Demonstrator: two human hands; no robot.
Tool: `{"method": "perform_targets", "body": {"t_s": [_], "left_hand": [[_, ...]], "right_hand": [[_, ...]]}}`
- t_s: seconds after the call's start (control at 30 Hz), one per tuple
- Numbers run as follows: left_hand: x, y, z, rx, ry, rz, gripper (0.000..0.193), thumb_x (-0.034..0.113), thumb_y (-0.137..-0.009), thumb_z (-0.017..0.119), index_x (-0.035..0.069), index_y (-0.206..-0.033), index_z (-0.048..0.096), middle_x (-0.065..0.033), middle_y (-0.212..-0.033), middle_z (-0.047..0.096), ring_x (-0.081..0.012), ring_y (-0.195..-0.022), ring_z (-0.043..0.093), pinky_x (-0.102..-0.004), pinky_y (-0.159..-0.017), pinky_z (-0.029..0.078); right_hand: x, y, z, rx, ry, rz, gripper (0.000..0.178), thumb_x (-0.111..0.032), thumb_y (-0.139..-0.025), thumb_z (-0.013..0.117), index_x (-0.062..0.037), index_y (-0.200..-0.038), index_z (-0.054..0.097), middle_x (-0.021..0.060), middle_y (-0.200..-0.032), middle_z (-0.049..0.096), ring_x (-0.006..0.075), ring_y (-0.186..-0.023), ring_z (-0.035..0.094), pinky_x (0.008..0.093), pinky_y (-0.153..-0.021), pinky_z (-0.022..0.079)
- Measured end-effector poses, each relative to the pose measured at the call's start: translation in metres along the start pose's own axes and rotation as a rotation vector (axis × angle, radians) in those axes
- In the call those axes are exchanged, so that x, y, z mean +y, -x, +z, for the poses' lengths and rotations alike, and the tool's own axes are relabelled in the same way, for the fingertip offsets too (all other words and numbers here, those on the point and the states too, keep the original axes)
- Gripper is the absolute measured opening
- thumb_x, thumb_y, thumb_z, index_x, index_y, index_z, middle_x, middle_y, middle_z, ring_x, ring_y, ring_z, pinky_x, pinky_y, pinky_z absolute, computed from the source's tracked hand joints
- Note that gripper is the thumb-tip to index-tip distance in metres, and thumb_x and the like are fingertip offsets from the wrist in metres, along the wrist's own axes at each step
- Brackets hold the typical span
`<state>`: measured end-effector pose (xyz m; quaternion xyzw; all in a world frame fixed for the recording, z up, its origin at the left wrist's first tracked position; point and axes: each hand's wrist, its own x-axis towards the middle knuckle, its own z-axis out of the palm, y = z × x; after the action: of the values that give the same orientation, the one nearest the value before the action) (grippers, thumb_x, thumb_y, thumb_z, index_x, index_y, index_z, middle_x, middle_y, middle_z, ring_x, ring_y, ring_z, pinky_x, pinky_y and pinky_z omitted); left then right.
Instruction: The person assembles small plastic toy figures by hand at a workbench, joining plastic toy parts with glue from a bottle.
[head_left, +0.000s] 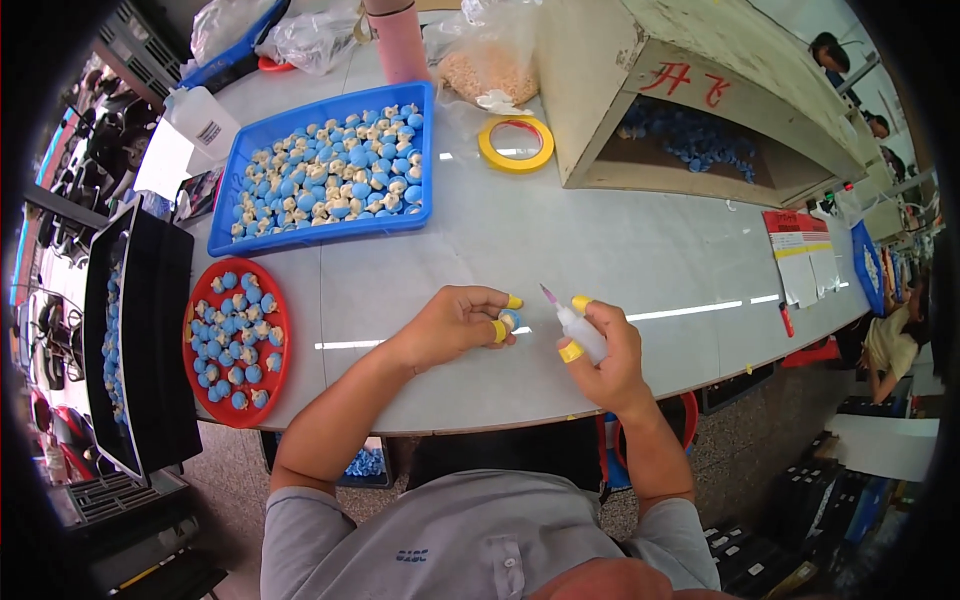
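Observation:
My left hand (pixel 462 325) pinches a small blue and cream figure part (pixel 510 320) between fingertips wrapped in yellow tape. Beside it, my right hand (pixel 610 355) is closed round a small white squeeze bottle (pixel 583 335), its thin pinkish nozzle pointing up and left, apart from the part. The fingers of the right hand wear yellow tape too. Left of my left forearm, a round red tray (pixel 284 345) holds many similar blue and cream pieces. Beyond it a blue rectangular tray (pixel 330 240) is filled with more of them.
A yellow tape roll (pixel 487 150), a bag of beige pieces (pixel 490 70) and a pink bottle (pixel 398 45) stand at the back. A cream open-fronted box (pixel 600 120) holds blue pieces. A black bin (pixel 160 340) is at far left; papers (pixel 800 270) and a red marker (pixel 786 320) lie right.

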<state>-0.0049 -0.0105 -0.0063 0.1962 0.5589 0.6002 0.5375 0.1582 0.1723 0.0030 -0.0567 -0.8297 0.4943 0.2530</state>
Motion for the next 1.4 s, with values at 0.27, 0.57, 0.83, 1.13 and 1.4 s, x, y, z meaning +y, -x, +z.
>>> {"method": "perform_targets", "body": {"t_s": [0.27, 0.57, 0.83, 1.13, 1.4], "left_hand": [[0.004, 0.001, 0.003, -0.063, 0.001, -0.037, 0.036, -0.004, -0.086, 0.061, -0.008, -0.121, 0.057, -0.0107, -0.105, 0.066, -0.0151, -0.094, 0.066, -0.0273, -0.086, 0.053], [0.000, 0.001, 0.003, -0.088, -0.168, 0.006, 0.032, -0.003, -0.085, 0.064, -0.008, -0.116, 0.061, -0.0079, -0.097, 0.069, -0.0085, -0.088, 0.063, -0.0217, -0.077, 0.051], [0.001, 0.003, 0.005, -0.087, -0.197, 0.009, 0.031, -0.001, -0.085, 0.066, -0.008, -0.116, 0.061, -0.0078, -0.097, 0.069, -0.0065, -0.086, 0.062, -0.0192, -0.074, 0.049], [0.001, 0.002, 0.007, -0.083, -0.173, -0.020, 0.029, 0.002, -0.089, 0.064, -0.009, -0.116, 0.060, -0.0107, -0.104, 0.068, -0.0129, -0.095, 0.065, -0.0246, -0.085, 0.052], [0.000, 0.001, 0.008, -0.042, -0.100, 0.029, 0.030, 0.003, -0.086, 0.068, -0.010, -0.111, 0.060, -0.0109, -0.100, 0.067, -0.0117, -0.092, 0.064, -0.0229, -0.078, 0.051]], "right_hand": [[0.009, 0.009, 0.016, 0.126, -0.026, -0.333, 0.026, -0.009, -0.075, 0.074, -0.0013, -0.094, 0.059, 0.0076, -0.071, 0.059, 0.0203, -0.054, 0.053, 0.0321, -0.050, 0.041], [0.008, 0.006, 0.020, 0.078, 0.073, -0.414, 0.022, -0.011, -0.075, 0.073, -0.0026, -0.089, 0.058, 0.0066, -0.062, 0.056, 0.0218, -0.046, 0.048, 0.0324, -0.048, 0.037], [0.010, 0.007, 0.021, 0.024, 0.102, -0.408, 0.024, -0.009, -0.073, 0.073, -0.0021, -0.091, 0.059, 0.0076, -0.064, 0.057, 0.0222, -0.047, 0.051, 0.0326, -0.048, 0.037], [0.008, 0.008, 0.021, 0.027, 0.189, -0.458, 0.029, -0.010, -0.072, 0.073, -0.0023, -0.095, 0.057, 0.0069, -0.063, 0.056, 0.0216, -0.047, 0.050, 0.0325, -0.047, 0.036], [0.007, 0.009, 0.023, 0.091, 0.266, -0.501, 0.027, -0.012, -0.070, 0.074, -0.0032, -0.090, 0.057, 0.0050, -0.060, 0.053, 0.0196, -0.044, 0.046, 0.0310, -0.044, 0.033]]}}
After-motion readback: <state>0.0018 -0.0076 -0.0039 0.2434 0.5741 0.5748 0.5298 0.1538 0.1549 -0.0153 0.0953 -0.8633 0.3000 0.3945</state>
